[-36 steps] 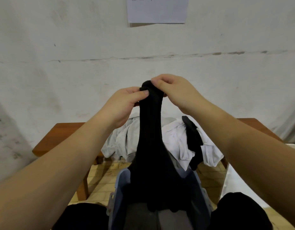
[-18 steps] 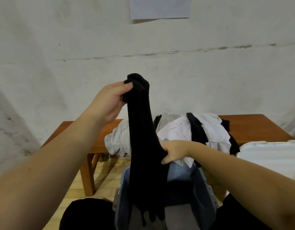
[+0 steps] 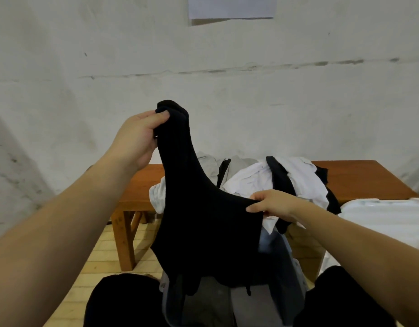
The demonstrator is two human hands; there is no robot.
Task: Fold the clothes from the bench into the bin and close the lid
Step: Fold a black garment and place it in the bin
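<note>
At frame centre the right hand (image 3: 272, 205) has drawn the black garment's (image 3: 203, 220) edge outward, both pinching, left hand (image 3: 137, 138) gripping its top: spreading it for folding.

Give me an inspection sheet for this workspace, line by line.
Surface: wooden bench against the wall, clothes heaped on it.
Job's things: black garment held up over the open bin; pile of white, grey and black clothes on the bench; white lid at right.
Clutter: nothing seen.
Grippers: left hand pinches the garment's top; right hand pinches its side edge.
Cables: nothing seen.
Surroundings: white wall with a paper sheet; pale tiled floor.
</note>
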